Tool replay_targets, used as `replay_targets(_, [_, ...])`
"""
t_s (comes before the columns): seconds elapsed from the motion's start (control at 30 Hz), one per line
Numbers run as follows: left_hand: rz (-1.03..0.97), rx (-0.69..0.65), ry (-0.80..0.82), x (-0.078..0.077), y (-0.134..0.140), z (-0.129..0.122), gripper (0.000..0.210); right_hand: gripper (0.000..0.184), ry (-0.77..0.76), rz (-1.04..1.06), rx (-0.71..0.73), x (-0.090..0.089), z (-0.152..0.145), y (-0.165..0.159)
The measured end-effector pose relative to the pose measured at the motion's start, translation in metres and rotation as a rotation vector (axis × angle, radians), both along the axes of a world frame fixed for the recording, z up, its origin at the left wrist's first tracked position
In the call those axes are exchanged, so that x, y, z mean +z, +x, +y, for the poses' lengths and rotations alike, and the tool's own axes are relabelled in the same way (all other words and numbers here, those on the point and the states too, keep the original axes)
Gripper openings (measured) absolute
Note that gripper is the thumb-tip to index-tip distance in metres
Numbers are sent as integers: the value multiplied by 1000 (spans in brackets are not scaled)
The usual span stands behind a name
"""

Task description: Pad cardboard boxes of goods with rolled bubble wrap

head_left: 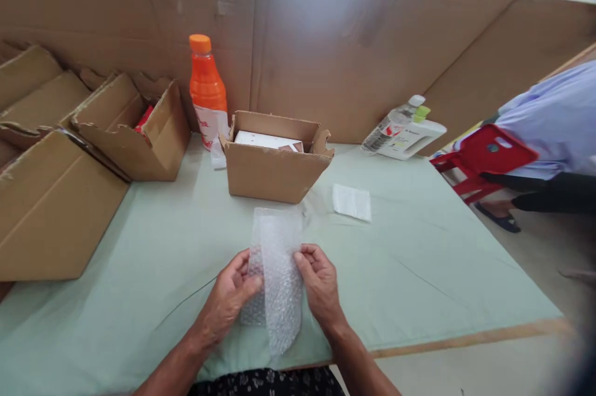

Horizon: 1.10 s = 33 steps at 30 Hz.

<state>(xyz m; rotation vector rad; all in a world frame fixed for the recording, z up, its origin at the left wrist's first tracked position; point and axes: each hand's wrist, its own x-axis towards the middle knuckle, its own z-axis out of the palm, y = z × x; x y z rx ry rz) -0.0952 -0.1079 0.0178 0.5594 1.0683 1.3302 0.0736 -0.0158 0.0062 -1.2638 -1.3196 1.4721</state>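
A packing workshop, by its look: the middle carton (265,172) stands on a cloth-covered table (419,259), with open cartons (51,210) left of it, a cardboard partition (326,42) behind it, bubble wrap (282,278) before it and 1 person (559,110) at a red chair (496,151) beyond its right
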Motion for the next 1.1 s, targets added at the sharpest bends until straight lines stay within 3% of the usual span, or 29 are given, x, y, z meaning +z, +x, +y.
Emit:
replay_targets(0.1, [49,38,-49,-11,3,-10,80,33,48,-6,-59,-11,2,-3])
replay_targets(0.2, [235,61,-34,-20,17,-9,84,34,52,76,-169,-17,4,-11])
replay_targets(0.3, [381,117,-47,-24,32,-2,60,35,23,204,-222,-21,-3,-27])
replay_targets(0.4, [395,114,-58,-20,31,0,45,40,26,220,-200,-20,-8,-31])
replay_targets(0.53, [295,193,-214,-5,-3,-8,57,36,229,-137,-150,-8,22,6])
replay_targets(0.63, [285,384,-377,5,-49,-17,69,33,446,-515,-82,4,72,49])
replay_targets(0.73, [340,598,-353,4,-102,-19,60,35,543,-707,-123,6,124,78])
replay_targets(0.8, [460,666,-343,0,-130,-20,54,30,541,-721,-154,0,151,87])
replay_targets(0.9, [856,707,-384,1,-149,-27,70,20,529,-703,-204,-10,169,93])
replay_targets(0.97, [1097,727,-375,8,-144,-34,81,25,520,-668,-260,-13,168,97])
replay_targets(1.1, [1318,687,-276,21,-107,-39,65,32,534,-575,-337,7,142,104])
